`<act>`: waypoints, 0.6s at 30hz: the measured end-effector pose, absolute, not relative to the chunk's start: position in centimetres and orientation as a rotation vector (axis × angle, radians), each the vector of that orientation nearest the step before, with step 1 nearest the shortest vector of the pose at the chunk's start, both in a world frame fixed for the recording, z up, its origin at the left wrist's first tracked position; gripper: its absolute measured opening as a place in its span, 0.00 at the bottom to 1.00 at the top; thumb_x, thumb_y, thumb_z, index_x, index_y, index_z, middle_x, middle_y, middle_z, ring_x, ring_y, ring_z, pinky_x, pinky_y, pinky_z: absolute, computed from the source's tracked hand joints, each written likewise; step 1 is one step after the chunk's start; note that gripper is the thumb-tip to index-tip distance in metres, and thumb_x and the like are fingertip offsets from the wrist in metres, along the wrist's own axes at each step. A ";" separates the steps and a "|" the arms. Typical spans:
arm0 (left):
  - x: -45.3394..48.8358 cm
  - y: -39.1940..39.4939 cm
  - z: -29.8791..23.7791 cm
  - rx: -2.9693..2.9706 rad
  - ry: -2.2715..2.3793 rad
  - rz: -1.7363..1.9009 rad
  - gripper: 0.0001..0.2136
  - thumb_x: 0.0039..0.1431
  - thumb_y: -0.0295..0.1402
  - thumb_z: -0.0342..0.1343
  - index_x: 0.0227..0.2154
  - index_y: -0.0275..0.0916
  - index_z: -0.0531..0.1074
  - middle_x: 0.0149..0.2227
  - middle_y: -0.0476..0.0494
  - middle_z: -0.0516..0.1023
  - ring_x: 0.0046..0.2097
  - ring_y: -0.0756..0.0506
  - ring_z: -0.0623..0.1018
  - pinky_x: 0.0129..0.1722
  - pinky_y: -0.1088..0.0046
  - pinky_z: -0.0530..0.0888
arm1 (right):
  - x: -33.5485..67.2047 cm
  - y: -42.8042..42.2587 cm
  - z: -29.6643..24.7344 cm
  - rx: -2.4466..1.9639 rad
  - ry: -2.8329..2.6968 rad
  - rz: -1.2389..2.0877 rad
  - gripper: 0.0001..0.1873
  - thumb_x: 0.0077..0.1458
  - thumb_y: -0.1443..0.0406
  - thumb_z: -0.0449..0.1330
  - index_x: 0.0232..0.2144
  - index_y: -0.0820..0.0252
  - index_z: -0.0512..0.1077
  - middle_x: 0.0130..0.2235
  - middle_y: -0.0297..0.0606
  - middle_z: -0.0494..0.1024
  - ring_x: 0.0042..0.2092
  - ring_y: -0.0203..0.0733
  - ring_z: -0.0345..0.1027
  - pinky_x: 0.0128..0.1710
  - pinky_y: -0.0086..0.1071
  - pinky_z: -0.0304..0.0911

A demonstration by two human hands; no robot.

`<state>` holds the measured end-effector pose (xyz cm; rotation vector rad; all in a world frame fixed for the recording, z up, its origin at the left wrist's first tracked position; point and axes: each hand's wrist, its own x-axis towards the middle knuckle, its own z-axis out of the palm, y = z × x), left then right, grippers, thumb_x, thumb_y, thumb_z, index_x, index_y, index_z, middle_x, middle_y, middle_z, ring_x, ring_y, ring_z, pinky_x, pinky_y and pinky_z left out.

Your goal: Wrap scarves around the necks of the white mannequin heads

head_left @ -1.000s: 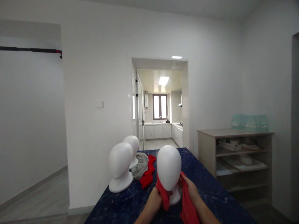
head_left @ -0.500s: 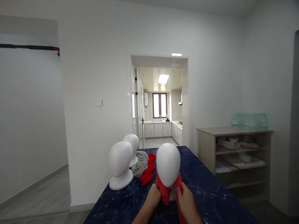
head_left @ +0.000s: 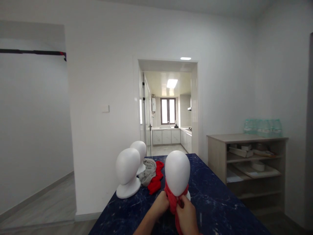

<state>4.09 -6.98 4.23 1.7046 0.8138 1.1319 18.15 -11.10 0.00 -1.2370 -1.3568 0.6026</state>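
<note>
Scarf point(head_left: 174, 200) of red cloth sits round the neck of the near white head point(head_left: 177, 174), which stands at the near middle of the dark blue surface point(head_left: 215, 202), and both ends meet in front of the neck between the hands. The step in hand looks like crossing or knotting the ends under the chin; the next move would call for one end to be drawn through or pulled snug while the head is kept from tipping, since only its small base bears it. The left hand point(head_left: 161, 204) is closed on cloth at the left of the neck, its grip tight on the scarf. The right hand point(head_left: 187, 215) is closed on the hanging end just below and to the right. Two more heads point(head_left: 127, 171) stand farther left, with grey and red cloths point(head_left: 152, 174) heaped beside them.
</note>
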 end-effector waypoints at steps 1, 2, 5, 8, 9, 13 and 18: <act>4.1 -7.2 4.5 1.702 0.814 1.122 0.06 0.52 0.31 0.68 0.34 0.36 0.85 0.38 0.37 0.88 0.44 0.35 0.82 0.53 0.61 0.75 | 18.0 -11.1 0.0 -1.214 -1.374 0.620 0.13 0.58 0.58 0.58 0.36 0.56 0.81 0.39 0.46 0.86 0.40 0.52 0.79 0.41 0.34 0.67; 4.1 -7.4 4.6 1.700 0.827 1.116 0.07 0.52 0.30 0.68 0.34 0.35 0.85 0.39 0.37 0.88 0.44 0.35 0.82 0.53 0.61 0.75 | 17.9 -11.0 0.1 -1.195 -1.386 0.633 0.14 0.57 0.60 0.57 0.37 0.57 0.82 0.40 0.46 0.87 0.41 0.52 0.79 0.41 0.35 0.67; 4.1 -7.5 4.6 1.720 0.884 1.108 0.09 0.51 0.29 0.67 0.36 0.34 0.85 0.38 0.37 0.88 0.43 0.35 0.82 0.51 0.62 0.76 | 17.8 -10.7 0.4 -1.161 -1.397 0.671 0.16 0.51 0.64 0.57 0.38 0.57 0.83 0.40 0.46 0.87 0.43 0.54 0.80 0.44 0.36 0.69; 4.1 -7.3 4.3 1.758 0.952 1.083 0.09 0.52 0.29 0.66 0.36 0.35 0.86 0.35 0.38 0.88 0.42 0.35 0.83 0.47 0.63 0.77 | 18.0 -10.6 0.4 -1.096 -1.373 0.799 0.20 0.43 0.66 0.57 0.38 0.58 0.83 0.41 0.44 0.87 0.45 0.56 0.81 0.47 0.38 0.70; 4.1 -7.2 4.3 1.766 0.976 1.077 0.09 0.51 0.29 0.65 0.36 0.36 0.86 0.33 0.39 0.87 0.42 0.35 0.83 0.47 0.63 0.77 | 18.1 -10.6 0.4 -1.061 -1.366 0.862 0.22 0.42 0.66 0.57 0.39 0.58 0.83 0.41 0.44 0.87 0.45 0.56 0.81 0.48 0.39 0.71; 4.5 -7.3 4.5 1.770 1.020 1.079 0.12 0.49 0.27 0.64 0.37 0.36 0.86 0.32 0.40 0.87 0.44 0.33 0.83 0.49 0.61 0.78 | 18.1 -11.3 0.6 -1.050 -1.368 0.940 0.29 0.41 0.65 0.62 0.49 0.59 0.80 0.46 0.44 0.87 0.49 0.58 0.80 0.51 0.41 0.71; 5.1 -7.9 4.8 1.738 0.998 1.129 0.14 0.50 0.26 0.62 0.40 0.36 0.86 0.38 0.37 0.88 0.50 0.30 0.83 0.54 0.57 0.77 | 18.1 -12.3 1.9 -1.338 -1.407 0.703 0.28 0.46 0.62 0.67 0.53 0.53 0.77 0.47 0.47 0.86 0.48 0.57 0.81 0.45 0.37 0.68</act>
